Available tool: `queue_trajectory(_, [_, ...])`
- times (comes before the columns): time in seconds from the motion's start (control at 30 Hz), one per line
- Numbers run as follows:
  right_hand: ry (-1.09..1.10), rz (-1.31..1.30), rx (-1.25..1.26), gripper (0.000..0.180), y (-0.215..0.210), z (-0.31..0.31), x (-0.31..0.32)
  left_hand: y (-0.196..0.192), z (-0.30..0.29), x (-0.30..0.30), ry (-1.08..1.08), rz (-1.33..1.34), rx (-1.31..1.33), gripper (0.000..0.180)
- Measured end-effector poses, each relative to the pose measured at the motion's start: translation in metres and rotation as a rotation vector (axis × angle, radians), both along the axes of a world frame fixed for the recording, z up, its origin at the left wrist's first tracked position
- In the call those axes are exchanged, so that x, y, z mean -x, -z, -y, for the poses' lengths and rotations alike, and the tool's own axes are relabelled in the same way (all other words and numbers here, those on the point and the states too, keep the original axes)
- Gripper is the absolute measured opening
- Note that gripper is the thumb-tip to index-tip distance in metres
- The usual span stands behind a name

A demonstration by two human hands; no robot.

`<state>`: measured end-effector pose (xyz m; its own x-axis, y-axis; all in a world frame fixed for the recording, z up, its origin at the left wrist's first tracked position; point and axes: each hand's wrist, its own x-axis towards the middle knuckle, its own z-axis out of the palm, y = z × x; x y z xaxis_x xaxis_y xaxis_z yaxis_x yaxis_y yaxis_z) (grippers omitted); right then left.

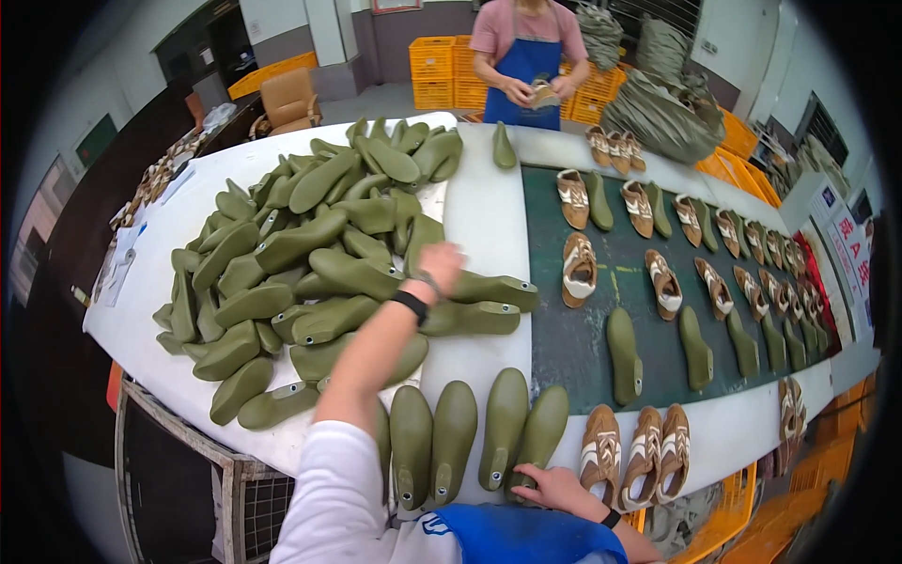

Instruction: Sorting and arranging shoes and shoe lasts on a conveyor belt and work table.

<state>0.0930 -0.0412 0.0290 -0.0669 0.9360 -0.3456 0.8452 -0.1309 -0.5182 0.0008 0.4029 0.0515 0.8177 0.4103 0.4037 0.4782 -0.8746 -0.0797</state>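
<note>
My left hand [442, 266] is over the right edge of a big heap of olive-green shoe lasts [301, 240] on a white table. Motion smears its fingers, and any hold on a last is hidden. Close to my body, several lasts stand in a row, among them one last [411, 437] and another last [505, 423], toes pointing away from me. My right hand [552, 489] is closed round the heel end of the rightmost last [543, 428]. Just right of that hand lie brown-and-white sneakers [642, 456].
A dark green belt [601, 357] to the right bears rows of sneakers [580, 268] and lasts [623, 352]. Across the table a person in a blue apron [526, 70] handles a shoe. Orange crates [432, 70] and a large sack [667, 122] are behind. A metal-framed cage [235, 461] is at lower left.
</note>
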Motion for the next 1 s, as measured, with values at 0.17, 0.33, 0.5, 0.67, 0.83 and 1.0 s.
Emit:
queue_trajectory(0.17, [-0.021,-0.001,-0.046,0.044,-0.003,-0.005,-0.001,-0.028,-0.045,0.109,-0.374,-0.57,0.213,0.029])
queue_trajectory(0.33, [0.002,-0.012,-0.072,0.043,0.003,-0.003,-0.004,-0.057,-0.016,0.105,-0.258,-0.545,0.077,0.032])
queue_trajectory(0.5, [-0.013,0.014,-0.089,0.043,0.004,-0.003,-0.002,-0.092,0.072,0.08,0.018,-0.437,0.061,0.032])
queue_trajectory(0.67, [-0.02,0.006,-0.047,0.043,-0.001,-0.006,0.001,-0.025,0.127,0.015,0.172,-0.49,0.122,0.03])
queue_trajectory(0.83, [0.004,-0.016,-0.042,0.042,0.0,-0.006,0.002,0.009,0.129,0.003,0.028,-0.141,0.29,0.027])
queue_trajectory(1.0, [-0.002,0.043,-0.04,0.042,-0.005,-0.009,0.003,0.009,0.049,0.118,-0.337,-0.091,0.134,0.014])
